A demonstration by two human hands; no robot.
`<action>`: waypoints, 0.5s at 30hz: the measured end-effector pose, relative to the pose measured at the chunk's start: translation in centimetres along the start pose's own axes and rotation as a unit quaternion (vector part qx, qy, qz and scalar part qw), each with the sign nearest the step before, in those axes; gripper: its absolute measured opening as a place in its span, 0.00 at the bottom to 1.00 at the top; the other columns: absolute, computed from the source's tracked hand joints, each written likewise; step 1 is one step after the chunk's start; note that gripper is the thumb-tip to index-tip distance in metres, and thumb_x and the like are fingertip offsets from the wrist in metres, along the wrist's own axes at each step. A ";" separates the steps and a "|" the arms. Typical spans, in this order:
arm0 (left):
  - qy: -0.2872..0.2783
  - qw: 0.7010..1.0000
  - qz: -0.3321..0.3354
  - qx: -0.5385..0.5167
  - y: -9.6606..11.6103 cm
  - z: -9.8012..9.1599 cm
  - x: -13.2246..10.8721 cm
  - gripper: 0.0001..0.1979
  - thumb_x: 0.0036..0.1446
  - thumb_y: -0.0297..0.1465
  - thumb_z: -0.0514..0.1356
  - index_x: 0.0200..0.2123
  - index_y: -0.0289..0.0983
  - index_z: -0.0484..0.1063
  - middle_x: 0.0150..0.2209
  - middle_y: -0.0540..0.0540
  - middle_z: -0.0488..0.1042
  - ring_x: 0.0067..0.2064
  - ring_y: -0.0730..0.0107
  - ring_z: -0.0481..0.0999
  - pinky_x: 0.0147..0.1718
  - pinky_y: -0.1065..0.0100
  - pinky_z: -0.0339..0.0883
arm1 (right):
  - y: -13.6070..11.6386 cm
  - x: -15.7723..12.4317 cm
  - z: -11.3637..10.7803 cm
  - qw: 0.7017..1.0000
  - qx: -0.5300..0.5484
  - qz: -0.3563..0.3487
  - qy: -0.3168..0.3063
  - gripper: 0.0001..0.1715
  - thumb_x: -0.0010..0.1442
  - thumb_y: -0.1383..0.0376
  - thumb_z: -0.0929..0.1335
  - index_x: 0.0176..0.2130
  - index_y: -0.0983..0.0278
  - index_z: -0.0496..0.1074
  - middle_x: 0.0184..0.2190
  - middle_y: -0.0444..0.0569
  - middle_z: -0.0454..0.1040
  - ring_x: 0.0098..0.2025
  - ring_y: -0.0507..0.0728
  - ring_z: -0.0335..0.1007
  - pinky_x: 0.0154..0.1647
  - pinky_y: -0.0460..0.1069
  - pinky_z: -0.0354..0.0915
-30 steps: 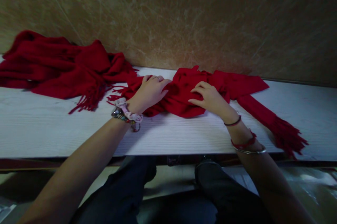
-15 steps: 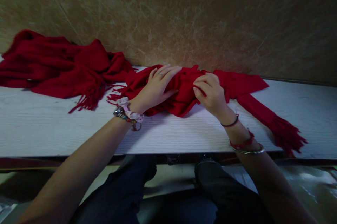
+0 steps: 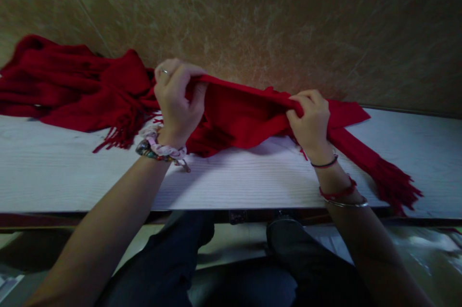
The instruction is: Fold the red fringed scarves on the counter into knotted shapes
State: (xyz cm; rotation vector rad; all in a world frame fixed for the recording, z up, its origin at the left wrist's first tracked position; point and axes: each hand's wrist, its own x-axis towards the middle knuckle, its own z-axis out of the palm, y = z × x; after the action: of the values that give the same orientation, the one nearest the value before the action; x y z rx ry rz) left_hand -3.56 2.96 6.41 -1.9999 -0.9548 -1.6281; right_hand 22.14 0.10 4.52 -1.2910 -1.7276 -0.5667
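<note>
A red scarf (image 3: 241, 114) is stretched between my two hands above the white wood-grain table. My left hand (image 3: 178, 97) pinches its upper edge at the left, thumb and fingers closed on the cloth. At the other end my right hand (image 3: 310, 117) grips the same edge between thumb and fingertips. The cloth hangs in a loose fold from that edge, its lower part close to the table. Beyond my right hand lies a flat red length of cloth ending in a fringe (image 3: 393, 184); whether it joins the held scarf is hidden.
A crumpled pile of red fringed cloth (image 3: 79, 88) lies on the left of the white table (image 3: 231, 182). A brown marbled wall (image 3: 252, 18) rises along the far edge. My legs are below the near edge, with clear plastic at the lower right.
My left hand has moved left and my right hand slightly right. The left hand, earlier flat on the cloth, now grips it, and the bunched scarf is lifted and drawn out between them.
</note>
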 end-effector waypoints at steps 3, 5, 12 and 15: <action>0.025 0.999 -0.042 0.008 -1.0 -0.2 0.3 0.10 0.61 0.36 0.50 0.32 0.37 0.65 0.32 0.48 0.67 0.38 0.67 0.65 0.41 0.62 0.57 | 0.1 0.5 -0.8 0.998 -0.013 0.017 0.052 0.10 0.52 0.70 0.62 0.34 0.62 0.70 0.34 0.50 0.69 0.40 0.59 0.64 0.45 0.58 0.58; 0.001 0.999 -0.050 0.011 -1.1 -0.2 0.3 0.09 0.62 0.36 0.50 0.33 0.38 0.65 0.33 0.49 0.67 0.38 0.68 0.65 0.40 0.64 0.58 | -0.2 0.4 -0.8 0.998 -0.007 0.004 0.057 0.11 0.51 0.72 0.62 0.33 0.62 0.70 0.34 0.49 0.69 0.40 0.58 0.65 0.44 0.57 0.58; -0.095 0.995 0.016 0.023 0.0 0.5 -0.1 0.05 0.58 0.30 0.53 0.31 0.37 0.66 0.29 0.48 0.69 0.35 0.68 0.69 0.34 0.66 0.62 | -1.1 -0.5 1.2 0.985 0.103 0.011 -0.139 0.07 0.45 0.74 0.64 0.26 0.62 0.65 0.23 0.44 0.68 0.28 0.54 0.65 0.31 0.50 0.61; -0.103 0.995 0.009 0.015 0.3 0.5 -0.1 0.07 0.59 0.32 0.52 0.31 0.37 0.66 0.30 0.48 0.69 0.36 0.67 0.70 0.35 0.66 0.62 | -0.8 0.1 0.5 0.982 0.162 0.084 -0.042 0.06 0.48 0.72 0.63 0.27 0.61 0.64 0.23 0.42 0.68 0.26 0.52 0.65 0.28 0.48 0.61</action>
State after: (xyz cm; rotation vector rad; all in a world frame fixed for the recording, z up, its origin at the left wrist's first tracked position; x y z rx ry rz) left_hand -3.00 3.00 6.24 -2.1807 -1.0243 -1.4092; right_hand 21.21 0.26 4.45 -1.2240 -1.6759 -0.1262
